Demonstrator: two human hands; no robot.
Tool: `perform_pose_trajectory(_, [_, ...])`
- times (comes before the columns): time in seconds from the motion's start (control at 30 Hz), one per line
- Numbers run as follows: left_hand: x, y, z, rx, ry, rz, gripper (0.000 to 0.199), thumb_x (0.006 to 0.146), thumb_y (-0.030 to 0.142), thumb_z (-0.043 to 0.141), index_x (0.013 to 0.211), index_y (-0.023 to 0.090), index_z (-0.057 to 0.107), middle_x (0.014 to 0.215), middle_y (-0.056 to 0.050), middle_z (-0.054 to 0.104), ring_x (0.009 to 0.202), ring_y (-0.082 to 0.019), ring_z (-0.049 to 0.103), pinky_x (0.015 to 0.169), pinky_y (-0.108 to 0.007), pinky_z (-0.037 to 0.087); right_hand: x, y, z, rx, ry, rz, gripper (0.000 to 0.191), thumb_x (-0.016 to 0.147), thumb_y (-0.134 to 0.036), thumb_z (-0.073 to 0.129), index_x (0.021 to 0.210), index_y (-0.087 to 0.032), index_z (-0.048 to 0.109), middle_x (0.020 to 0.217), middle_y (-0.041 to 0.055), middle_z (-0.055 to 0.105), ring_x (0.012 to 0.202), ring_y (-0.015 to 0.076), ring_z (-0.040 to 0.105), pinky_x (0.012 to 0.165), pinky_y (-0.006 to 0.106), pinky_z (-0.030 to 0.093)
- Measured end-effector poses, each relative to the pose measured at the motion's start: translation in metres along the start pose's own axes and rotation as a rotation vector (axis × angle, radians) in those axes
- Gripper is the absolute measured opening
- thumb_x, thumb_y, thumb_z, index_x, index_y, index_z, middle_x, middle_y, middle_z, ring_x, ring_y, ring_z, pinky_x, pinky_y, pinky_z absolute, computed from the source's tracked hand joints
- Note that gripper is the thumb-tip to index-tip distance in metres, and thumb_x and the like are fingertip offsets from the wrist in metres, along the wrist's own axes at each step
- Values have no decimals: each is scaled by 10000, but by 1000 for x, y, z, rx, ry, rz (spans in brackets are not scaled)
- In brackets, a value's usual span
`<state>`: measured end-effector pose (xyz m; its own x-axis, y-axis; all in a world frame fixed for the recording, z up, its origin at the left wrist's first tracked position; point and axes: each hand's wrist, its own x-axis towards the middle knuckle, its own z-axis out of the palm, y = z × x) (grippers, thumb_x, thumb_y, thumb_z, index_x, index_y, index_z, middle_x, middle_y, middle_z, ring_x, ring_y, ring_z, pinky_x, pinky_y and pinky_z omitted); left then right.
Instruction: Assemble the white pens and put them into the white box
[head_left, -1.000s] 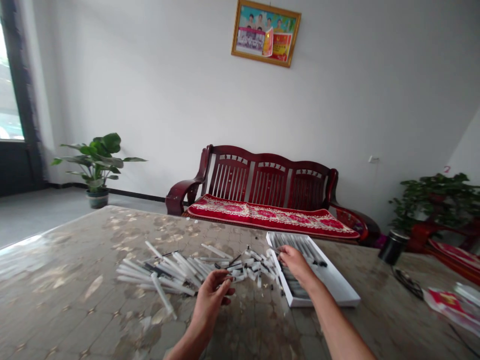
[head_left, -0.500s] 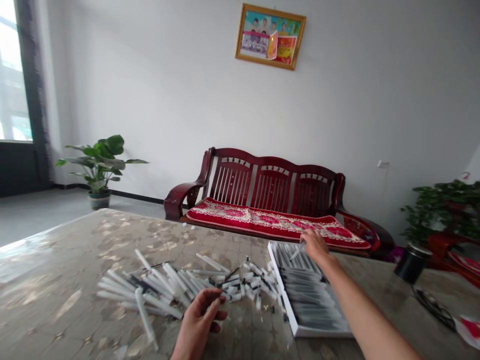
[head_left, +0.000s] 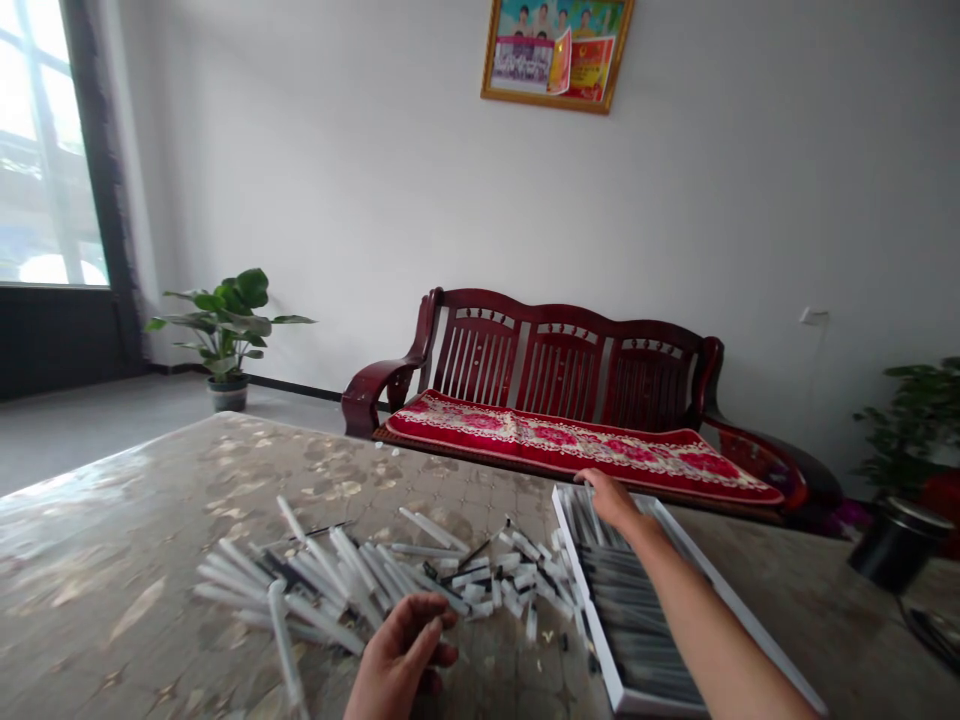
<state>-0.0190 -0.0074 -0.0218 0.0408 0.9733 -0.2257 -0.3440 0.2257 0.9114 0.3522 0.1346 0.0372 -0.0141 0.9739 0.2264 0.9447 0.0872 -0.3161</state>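
Observation:
My left hand (head_left: 409, 650) rests at the near edge of the table, fingers curled; what it holds, if anything, is hidden. Just beyond it lie a pile of translucent white pen barrels (head_left: 322, 580) and a scatter of small clear and black caps (head_left: 517, 575). To the right a white box (head_left: 609, 655) holds rows of pens or barrels (head_left: 637, 620). My right hand (head_left: 606, 498) is over the far end of the box, fingers bent down toward its far left corner; whether something is between the fingertips is too small to tell.
The patterned table (head_left: 90, 560) spreads to the left. A black canister (head_left: 900, 545) and a dark cable stand at the right. Behind the table are a red wooden sofa (head_left: 562, 370) with a floral cover and a potted plant (head_left: 229, 330).
The view has shifted, so the box sits further right and nearer. My right hand has moved left toward the box's far left corner. My left hand has barely moved.

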Motion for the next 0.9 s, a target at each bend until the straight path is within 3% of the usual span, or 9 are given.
perform_pose_trajectory(0.13, [-2, 2, 2, 20, 3, 9, 484, 498, 518, 826, 827, 205, 658, 832, -45, 731, 584, -170, 652, 445, -224, 440, 1, 5, 16, 110, 45, 58, 715, 667, 27, 382, 1316, -216, 563, 1258, 62, 669, 1222, 145, 565, 1043, 283, 385])
perform_pose_trajectory(0.3, [-5, 6, 5, 33, 5, 9, 437, 520, 496, 801, 808, 202, 653, 821, -38, 716, 581, -156, 644, 447, -215, 431, -1, 3, 36, 189, 58, 117, 765, 659, -9, 396, 1400, -179, 482, 1274, 86, 664, 1262, 149, 543, 1069, 307, 380])
perform_pose_trajectory(0.5, [-4, 10, 8, -17, 13, 43, 388, 541, 448, 777, 797, 193, 636, 778, -21, 689, 555, -138, 620, 438, -207, 404, -6, -15, 30, 206, 89, 120, 737, 653, -17, 414, 1372, -140, 515, 1400, 124, 558, 1326, 191, 478, 1119, 349, 327])
perform_pose_trajectory(0.57, [-4, 11, 8, -37, 49, 70, 363, 559, 433, 762, 797, 192, 632, 771, -16, 683, 556, -133, 615, 440, -203, 398, -7, -32, 24, 211, 114, 84, 658, 691, -31, 414, 1325, -130, 560, 1407, 128, 546, 1330, 195, 468, 1128, 345, 310])
perform_pose_trajectory(0.67, [-5, 13, 8, -84, 100, 95, 353, 560, 421, 744, 795, 186, 627, 766, -18, 681, 533, -118, 596, 434, -200, 384, -15, -71, 22, 239, 104, 7, 473, 789, -108, 421, 1194, -167, 657, 1235, 98, 668, 1185, 199, 586, 1048, 335, 400])
perform_pose_trajectory(0.77, [-5, 16, 7, -120, 131, 121, 346, 569, 419, 735, 797, 184, 624, 766, -20, 680, 526, -115, 591, 442, -205, 382, -36, -118, 31, 265, 20, -80, 307, 816, -209, 506, 1022, -233, 732, 999, 37, 750, 969, 198, 675, 892, 302, 486])
perform_pose_trajectory(0.9, [-3, 16, 6, -170, 184, 131, 334, 589, 401, 734, 815, 180, 623, 790, -26, 689, 534, -114, 604, 457, -207, 390, -63, -174, 48, 100, -112, -177, 249, 814, -193, 545, 948, -240, 749, 1001, 35, 742, 964, 178, 662, 858, 250, 455])
